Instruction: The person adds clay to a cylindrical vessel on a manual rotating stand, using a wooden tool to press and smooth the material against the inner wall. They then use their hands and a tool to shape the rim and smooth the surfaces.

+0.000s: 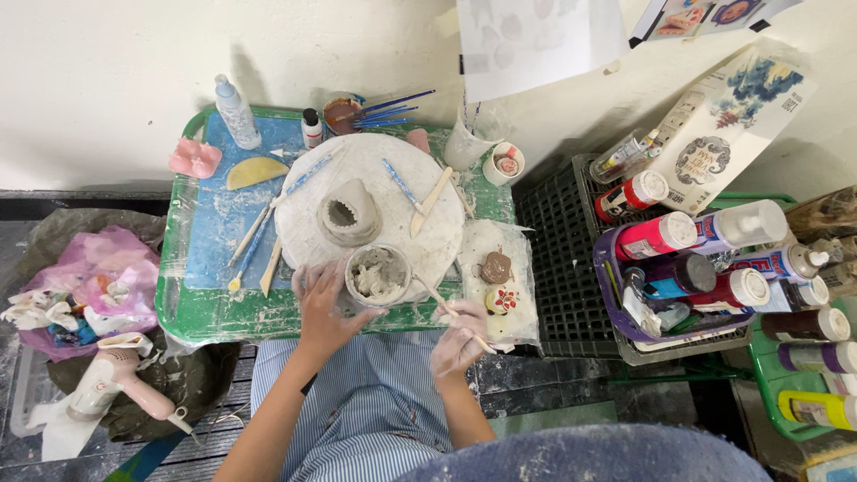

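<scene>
Head view, left hand (323, 308) fingers spread beside clay cup (378, 274), right hand (460, 341) pinching wooden stick (449, 310).

Left hand (323, 308): palm down, fingers spread, resting just left of the clay-filled cup (378, 274), fingertips touching its side; forearm bare, angled up from lower left; right hand (460, 337): below-right of the cup, fingers pinched around a thin wooden stick (451, 311); both clay-smeared.

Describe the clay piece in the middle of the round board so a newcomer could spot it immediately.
On the green tray lies a round white board. Near its centre stands a grey clay cone with a jagged hole, unlike the slip-filled cup in front, beside the left hand.
</scene>
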